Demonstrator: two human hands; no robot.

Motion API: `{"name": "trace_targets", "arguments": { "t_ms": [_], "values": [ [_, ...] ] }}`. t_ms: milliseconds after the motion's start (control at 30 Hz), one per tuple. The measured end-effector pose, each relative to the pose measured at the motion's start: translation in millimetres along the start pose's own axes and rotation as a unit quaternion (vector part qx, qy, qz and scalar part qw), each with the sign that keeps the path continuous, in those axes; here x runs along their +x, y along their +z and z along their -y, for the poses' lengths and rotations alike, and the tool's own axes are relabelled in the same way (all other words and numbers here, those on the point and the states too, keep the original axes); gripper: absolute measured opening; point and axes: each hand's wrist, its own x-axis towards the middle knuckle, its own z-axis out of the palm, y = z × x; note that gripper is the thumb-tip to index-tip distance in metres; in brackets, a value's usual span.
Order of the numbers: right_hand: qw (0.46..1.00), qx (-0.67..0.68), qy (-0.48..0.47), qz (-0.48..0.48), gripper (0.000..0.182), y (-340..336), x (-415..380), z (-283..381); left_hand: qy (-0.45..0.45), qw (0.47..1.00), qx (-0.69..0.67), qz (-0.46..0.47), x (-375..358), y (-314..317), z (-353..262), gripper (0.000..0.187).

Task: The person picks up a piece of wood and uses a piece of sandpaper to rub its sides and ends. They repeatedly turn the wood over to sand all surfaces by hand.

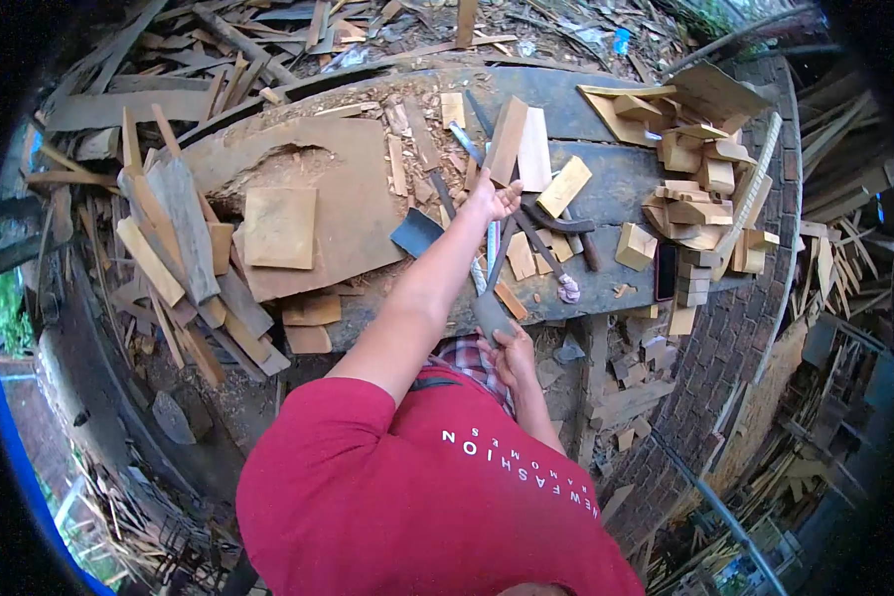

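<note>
Wooden block [508, 139] leans over the table [554, 87], its near end gripped by the left hand [497, 201], just beside a paler block [534, 151]. Closer to the body, the right hand [512, 356] is closed around the near end of a grey flat piece [492, 316]. Wood offcuts [698, 211] are heaped at the table's right, beside a dark phone [665, 273].
</note>
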Motion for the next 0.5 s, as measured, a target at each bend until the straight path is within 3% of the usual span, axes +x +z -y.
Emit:
{"name": "trace_targets", "arguments": {
  "t_ms": [67, 133, 200, 333, 367, 400, 467, 500],
  "values": [
    [1.0, -0.009, 0.004, 0.013, 0.038, 3.7, 0.0, 0.8, 0.06, 0.998, 0.02, 0.001, 4.1, -5.1, 7.0, 0.067],
    [0.999, -0.013, -0.023, 0.033, 0.039, 13.8, -2.0, 4.3, -0.017, 0.993, -0.011, 0.112, 7.4, -18.3, 0.5, 0.046],
    [0.998, -0.012, -0.019, 0.054, 0.041, 14.1, 2.3, 3.5, -0.014, 0.985, 0.044, 0.168, -1.6, -20.6, 2.0, 0.029],
    [0.994, -0.028, -0.032, 0.099, 0.043, 27.4, 7.3, 6.2, 0.185, 0.955, 0.156, 0.174, -131.7, -7.7, -1.1, 0.018],
    [0.995, -0.023, -0.008, 0.101, 0.051, 26.6, 14.2, 4.6, 0.214, 0.954, 0.142, 0.152, -168.1, -9.1, -5.3, 0.014],
    [0.994, -0.029, -0.005, 0.107, 0.051, 28.6, 16.0, 3.8, 0.234, 0.934, 0.186, 0.195, -174.0, -26.9, -18.5, 0.013],
    [0.989, -0.052, -0.007, 0.135, 0.05, 40.2, 21.0, 2.4, 0.372, 0.891, 0.224, 0.131, -243.9, -42.8, -38.2, 0.015],
    [0.988, -0.063, -0.001, 0.142, 0.049, 46.5, 22.7, 0.9, 0.438, 0.857, 0.267, 0.053, -274.5, -57.5, -49.4, 0.017]
  ]
}}
